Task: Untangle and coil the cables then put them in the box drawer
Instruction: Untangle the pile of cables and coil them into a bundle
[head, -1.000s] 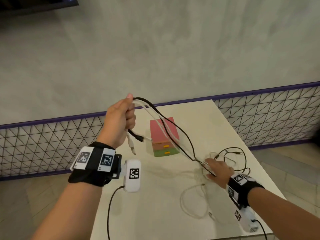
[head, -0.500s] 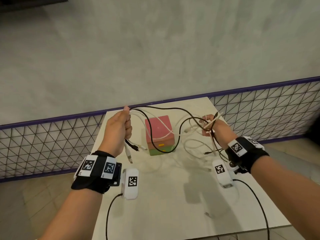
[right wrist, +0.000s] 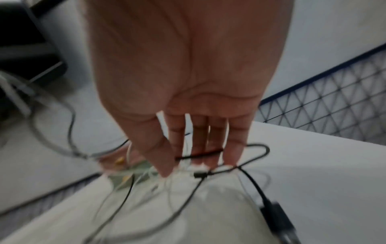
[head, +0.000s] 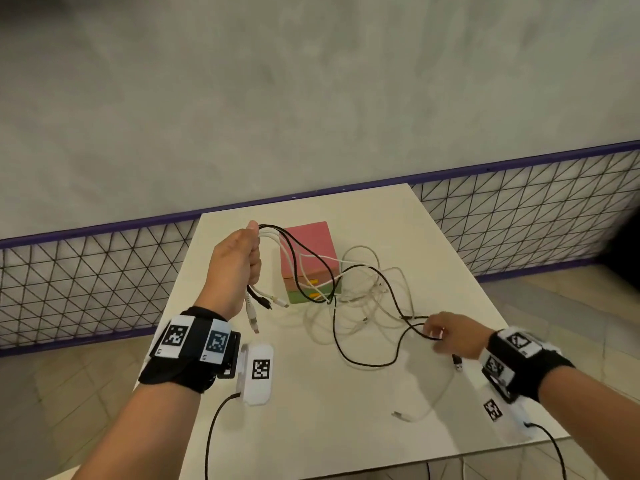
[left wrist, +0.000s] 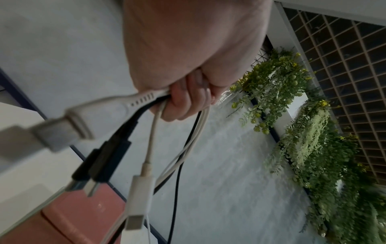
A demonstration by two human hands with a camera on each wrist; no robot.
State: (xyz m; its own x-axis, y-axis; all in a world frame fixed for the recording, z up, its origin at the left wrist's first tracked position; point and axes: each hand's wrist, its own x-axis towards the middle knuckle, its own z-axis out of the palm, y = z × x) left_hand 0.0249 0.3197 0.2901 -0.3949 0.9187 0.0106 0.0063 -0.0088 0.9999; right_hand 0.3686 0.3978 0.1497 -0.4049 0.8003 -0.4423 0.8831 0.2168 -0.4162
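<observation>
Left hand: the left hand is up above the white rectangular tabletop, fist clenched round a bundle of thin black and white cables; the wrist view shows the fingers curled tight on the strands

Plug ends: dangling below that fist, a chunky white ribbed USB plug, a black plug beside it, and a slim white connector lowest of the three; all hang free in the air

Box: the small stacked drawer box, pink on top and green at the base with yellow pulls, sits on the table just right of the raised fist; both drawers look closed; black and white strands drape across its front

Tangle: a loose heap of white cable loops lies on the table just right of the box, and one long black cable sweeps out of it in a wide loop towards the near edge

Right hand: the right hand is low over the table at the right; in the blurred wrist view a loop of the black cable crosses the fingers, thumb and fingertips drawn together on it, so it reads as a light pinch

Loose ends: a black USB plug lies just by the right wrist; a white plug rests near the front edge
</observation>
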